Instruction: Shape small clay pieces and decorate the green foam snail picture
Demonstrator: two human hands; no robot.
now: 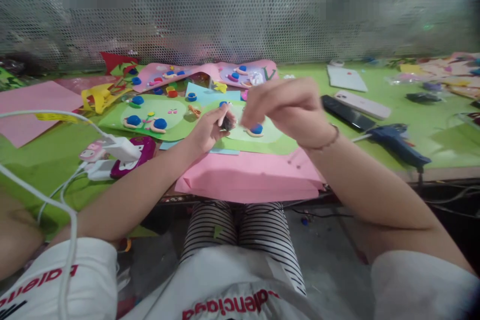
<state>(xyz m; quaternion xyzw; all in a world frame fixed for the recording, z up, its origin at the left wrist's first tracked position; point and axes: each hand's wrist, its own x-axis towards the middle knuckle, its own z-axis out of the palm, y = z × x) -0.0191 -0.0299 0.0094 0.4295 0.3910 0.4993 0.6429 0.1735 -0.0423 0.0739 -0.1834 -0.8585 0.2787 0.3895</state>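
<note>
My left hand [212, 127] is closed round a small dark lump [227, 123], just above a green sheet with a pale oval. My right hand [285, 107], blurred by motion, is raised to the right over the same sheet; its fingers are bent down, and their tips are too smeared to show whether they hold anything. Below it a blue-and-beige clay snail shape [255, 130] lies on the sheet [279, 146]. Another green sheet [112, 119] with similar blue shapes lies left of my left hand.
Pink paper [247, 177] hangs over the front edge. On the right are a blue glue gun [397, 144], a black phone [347, 113] and a pale phone [363, 104]. White chargers [123, 149] and cables are on the left. A perforated metal screen [225, 15] stands behind.
</note>
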